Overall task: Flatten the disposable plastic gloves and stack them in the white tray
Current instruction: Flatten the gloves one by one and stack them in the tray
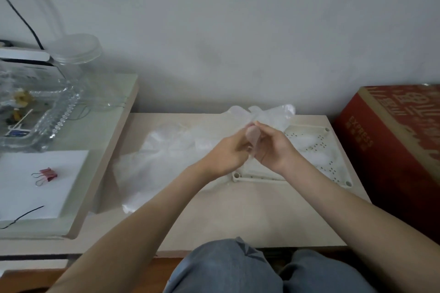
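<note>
Home room; low table (214, 221); cardboard box (392, 140); glass jar (73, 59)

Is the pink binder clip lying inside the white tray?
No, the pink binder clip lies on a white sheet on the left side table, apart from the white tray.

The tray (259, 177) at centre right is off-white, dotted with clusters of small dark holes. Milky translucent gloves (171, 147) lie on the pale beige bench (238, 216). At the right edge is a red box (392, 140) with faded gold lettering. At left is a pink binder clip (47, 175) on white paper (35, 197).
</note>
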A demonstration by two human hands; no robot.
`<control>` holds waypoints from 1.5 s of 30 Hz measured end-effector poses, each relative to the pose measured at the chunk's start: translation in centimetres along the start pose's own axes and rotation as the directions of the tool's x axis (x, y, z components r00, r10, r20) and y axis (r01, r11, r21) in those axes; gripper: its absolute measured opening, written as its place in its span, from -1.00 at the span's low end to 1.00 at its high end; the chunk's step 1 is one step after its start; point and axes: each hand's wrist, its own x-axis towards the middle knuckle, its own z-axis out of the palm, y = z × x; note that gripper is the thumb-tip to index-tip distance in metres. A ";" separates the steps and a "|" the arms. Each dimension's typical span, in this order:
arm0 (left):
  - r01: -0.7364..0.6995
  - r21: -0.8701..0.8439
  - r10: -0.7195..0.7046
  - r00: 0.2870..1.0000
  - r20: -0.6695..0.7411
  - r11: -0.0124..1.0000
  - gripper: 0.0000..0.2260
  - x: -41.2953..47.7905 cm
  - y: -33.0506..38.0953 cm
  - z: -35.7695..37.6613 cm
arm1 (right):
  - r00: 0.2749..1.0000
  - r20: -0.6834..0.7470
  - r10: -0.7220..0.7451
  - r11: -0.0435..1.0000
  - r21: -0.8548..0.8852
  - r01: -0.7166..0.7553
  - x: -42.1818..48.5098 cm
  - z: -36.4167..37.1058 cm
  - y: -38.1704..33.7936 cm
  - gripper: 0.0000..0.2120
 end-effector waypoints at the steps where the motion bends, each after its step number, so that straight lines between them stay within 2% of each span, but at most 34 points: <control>1: -0.037 -0.055 0.037 0.999 -0.001 0.998 -0.44 0.4 0.0 0.5 | 0.998 -0.056 -0.013 0.999 -0.034 0.011 0.0 -1.0 -0.2 -0.75; 3: -0.083 -0.075 0.075 0.992 -0.097 0.994 -0.48 1.3 -0.1 1.3 | 0.992 -0.123 -0.034 0.996 -0.081 0.024 -0.3 -2.6 -0.7 -0.75; 6: -0.072 0.119 0.113 0.914 -0.390 0.990 -0.62 3.6 -0.4 1.9 | 0.983 -0.178 -0.044 0.999 0.009 0.046 -1.0 -5.1 -1.8 -0.75; 7: -0.035 0.182 0.112 0.893 -0.435 0.983 -0.63 4.4 -0.8 1.8 | 0.981 -0.185 -0.058 0.998 0.003 0.060 -1.2 -6.0 -2.0 -0.71; 9: 0.095 0.247 0.012 0.916 -0.401 0.964 -0.53 6.2 -1.8 1.6 | 0.984 -0.159 -0.081 0.995 -0.065 0.072 -1.8 -7.7 -2.7 -0.74; 11: 0.230 0.257 -0.146 0.940 -0.309 0.939 -0.42 7.5 -2.7 1.5 | 0.991 -0.114 -0.076 0.988 -0.140 0.059 -2.2 -8.9 -3.2 -0.88; 12: 0.267 0.252 -0.200 0.944 -0.263 0.930 -0.38 8.0 -2.9 1.7 | 0.993 -0.092 -0.069 0.987 -0.151 0.054 -2.2 -9.5 -3.3 -0.94; 14: 0.276 0.240 -0.242 0.957 -0.160 0.931 -0.34 9.1 -3.3 2.1 | 0.996 -0.065 -0.065 0.985 -0.162 0.053 -2.2 -10.8 -3.5 -0.92; 16: 0.262 0.178 -0.264 0.964 -0.009 0.949 -0.42 10.1 -3.7 2.5 | 0.998 -0.026 -0.049 0.986 -0.160 0.044 -2.0 -11.7 -3.7 -0.87; 18: 0.300 0.076 -0.308 0.940 0.145 0.951 -0.44 11.0 -3.9 2.9 | 0.999 0.008 -0.042 0.987 -0.153 0.043 -1.6 -12.4 -3.9 -0.83; 20: 0.328 0.023 -0.325 0.921 0.215 0.944 -0.51 11.6 -4.0 3.0 | 0.998 0.025 -0.054 0.989 -0.138 0.057 -1.2 -12.8 -4.1 -0.80; 22: 0.335 -0.036 -0.313 0.909 0.274 0.942 -0.67 12.1 -4.1 3.2 | 0.999 0.007 -0.044 0.993 -0.109 0.045 -0.9 -13.4 -4.2 -0.78; 24: 0.290 -0.079 -0.262 0.932 0.251 0.954 -0.79 12.3 -4.1 3.4 | 1.000 0.003 -0.027 0.993 -0.114 0.027 -0.5 -13.8 -4.4 -0.77; 27: 0.219 -0.072 -0.213 0.974 0.084 0.973 -0.89 12.6 -4.5 3.6 | 0.999 -0.028 -0.030 0.961 -0.277 0.021 0.5 -14.6 -4.2 -0.70; 29: 0.201 0.030 -0.202 0.979 0.022 0.979 -0.93 12.9 -4.9 3.5 | 0.986 -0.166 0.017 0.928 -0.364 -0.077 0.9 -15.1 -4.0 -0.46; 31: 0.181 0.165 -0.184 0.983 0.003 0.970 -0.89 13.2 -5.3 3.3 | 0.964 -0.260 0.048 0.895 -0.417 -0.157 0.7 -15.1 -3.9 -0.31; 36: 0.091 0.460 -0.085 0.996 -0.033 0.883 -0.73 14.4 -5.7 3.2 | 0.946 -0.323 -0.031 0.816 -0.555 -0.163 0.8 -14.8 -3.4 0.04; 40: 0.020 0.625 -0.017 1.000 -0.012 0.780 -0.58 15.2 -5.7 3.5 | 0.911 -0.389 -0.133 0.749 -0.642 -0.165 1.0 -14.3 -3.1 -0.01; 42: 0.016 0.604 -0.008 1.000 -0.016 0.797 -0.53 15.2 -5.6 3.8 | 0.908 -0.391 -0.147 0.728 -0.664 -0.169 0.9 -14.0 -3.0 -0.05; 45: 0.027 0.511 -0.029 1.000 -0.004 0.859 -0.58 15.1 -5.5 4.0 | 0.913 -0.382 -0.145 0.724 -0.669 -0.165 0.5 -13.6 -3.1 -0.11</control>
